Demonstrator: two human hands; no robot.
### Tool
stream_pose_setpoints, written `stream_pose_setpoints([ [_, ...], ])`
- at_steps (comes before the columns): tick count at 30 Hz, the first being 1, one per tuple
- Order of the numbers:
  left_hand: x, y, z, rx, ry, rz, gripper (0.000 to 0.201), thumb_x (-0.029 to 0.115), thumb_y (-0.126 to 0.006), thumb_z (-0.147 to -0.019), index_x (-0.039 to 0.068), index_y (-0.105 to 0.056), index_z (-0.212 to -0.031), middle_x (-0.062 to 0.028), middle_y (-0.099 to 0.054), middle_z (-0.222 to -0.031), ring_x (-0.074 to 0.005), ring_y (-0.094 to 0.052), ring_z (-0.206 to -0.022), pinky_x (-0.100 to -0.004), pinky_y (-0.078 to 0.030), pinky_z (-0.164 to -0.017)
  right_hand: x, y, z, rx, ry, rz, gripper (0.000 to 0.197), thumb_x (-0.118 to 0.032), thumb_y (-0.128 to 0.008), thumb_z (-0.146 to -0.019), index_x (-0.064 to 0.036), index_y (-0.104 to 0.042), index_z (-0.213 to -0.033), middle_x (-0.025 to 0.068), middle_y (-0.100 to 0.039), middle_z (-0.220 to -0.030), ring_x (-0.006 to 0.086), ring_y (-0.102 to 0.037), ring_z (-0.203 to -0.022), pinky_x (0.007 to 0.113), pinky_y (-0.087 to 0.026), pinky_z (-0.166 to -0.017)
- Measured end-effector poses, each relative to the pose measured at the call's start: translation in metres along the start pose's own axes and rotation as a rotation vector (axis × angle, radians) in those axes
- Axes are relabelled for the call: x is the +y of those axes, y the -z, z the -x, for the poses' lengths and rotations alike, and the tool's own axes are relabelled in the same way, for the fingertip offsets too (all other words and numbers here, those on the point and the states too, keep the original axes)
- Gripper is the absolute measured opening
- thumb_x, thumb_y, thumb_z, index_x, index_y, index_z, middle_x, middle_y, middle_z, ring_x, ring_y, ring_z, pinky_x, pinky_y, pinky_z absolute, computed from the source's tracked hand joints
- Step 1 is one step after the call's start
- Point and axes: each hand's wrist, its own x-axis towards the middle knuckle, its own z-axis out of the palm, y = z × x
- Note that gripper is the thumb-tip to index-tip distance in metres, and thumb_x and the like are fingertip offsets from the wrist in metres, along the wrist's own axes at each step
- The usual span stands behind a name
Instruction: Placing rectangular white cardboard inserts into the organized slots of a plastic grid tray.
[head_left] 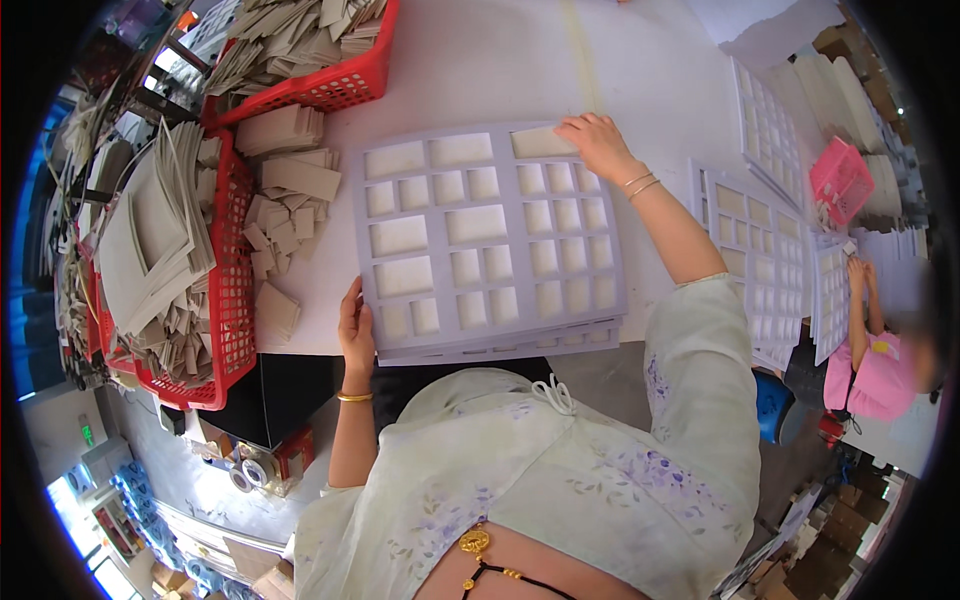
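I have the white grid panel (515,232) lying flat in the middle of the frame, squared up to the wearer, its near edge at the front of the tabletop (470,75). That placing, I judge, keeps every window within easy reach. More gridded sheets show beneath its lower edge, slightly out of line, so it seems to ride on a stack.

The left hand (353,325) is at the panel's left edge, fingers partly curled; I read that as steadying, though I cannot tell whether it grips. The right hand (597,145) reaches to the panel's upper right corner with its fingertips down at the wide top window. I cannot make out from here whether they pinch anything or just press.

The loose grey card pieces (303,178) lie left of the panel, beside the red baskets (237,290) at the left and upper left of the frame, probably to be handy to the left arm.

The panel itself is pale, faintly lilac, cut into rectangular windows of mixed sizes: wide ones, squarish ones and narrow upright ones. Most look whitish inside; the one under the right fingertips looks more beige.
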Motion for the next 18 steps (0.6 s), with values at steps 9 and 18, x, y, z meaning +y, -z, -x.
stream_pose_setpoints([
  [9, 0.003, 0.001, 0.000, -0.015, 0.023, -0.002, 0.045, 0.001, -0.044, -0.094, 0.005, -0.044, -0.138, -0.0046, -0.050, -0.129, -0.0129, -0.047, -0.108, -0.0255, -0.035, -0.098, 0.001, 0.005, 0.006, -0.101, -0.094, -0.255, 0.049, 0.002, -0.060, -0.075, -0.0165, -0.057, -0.120, 0.0001, -0.053, -0.125, 0.0234, -0.047, -0.117, 0.039, -0.040, -0.099],
  [18, 0.001, 0.003, -0.002, -0.026, -0.016, -0.021, 0.045, 0.002, -0.044, -0.094, 0.005, -0.044, -0.138, -0.0042, -0.051, -0.130, -0.0131, -0.047, -0.109, -0.0251, -0.035, -0.098, 0.008, -0.002, 0.001, -0.108, -0.052, -0.432, 0.040, -0.001, -0.060, -0.075, -0.0128, -0.059, -0.113, 0.0027, -0.053, -0.125, 0.0261, -0.048, -0.116, 0.039, -0.043, -0.097],
])
